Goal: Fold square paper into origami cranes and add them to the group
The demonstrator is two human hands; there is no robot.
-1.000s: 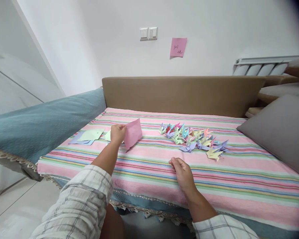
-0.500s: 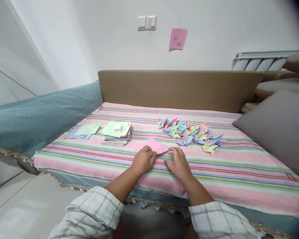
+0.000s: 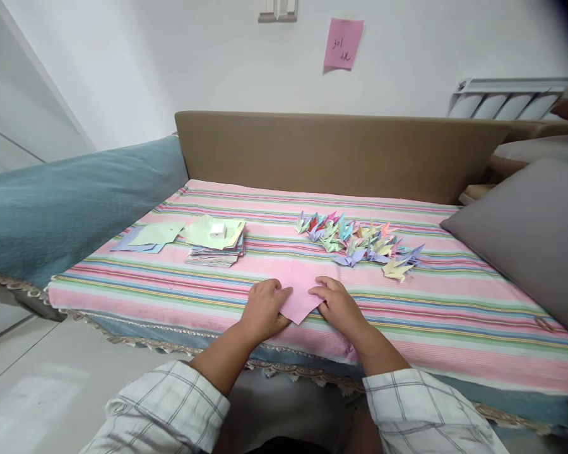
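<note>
A pink square sheet of paper point(image 3: 299, 291) lies flat on the striped cloth point(image 3: 454, 321), turned like a diamond with one corner toward me. My left hand point(image 3: 264, 309) presses its left edge and my right hand point(image 3: 339, 306) presses its right edge. Both hands rest fingers down on the sheet. Behind them, a cluster of several folded paper cranes point(image 3: 357, 243) in mixed pastel colours is spread across the cloth.
A stack of coloured paper point(image 3: 216, 244) with a small white block point(image 3: 217, 230) on top sits at the left, loose sheets point(image 3: 146, 236) beside it. A grey cushion point(image 3: 530, 233) lies at the right, a teal blanket point(image 3: 71, 202) at the left, a brown backrest point(image 3: 341, 151) behind.
My left hand carried the pink sheet from the paper stack to the front of the cloth. Both hands now hold it down flat. The view has tilted downward.
</note>
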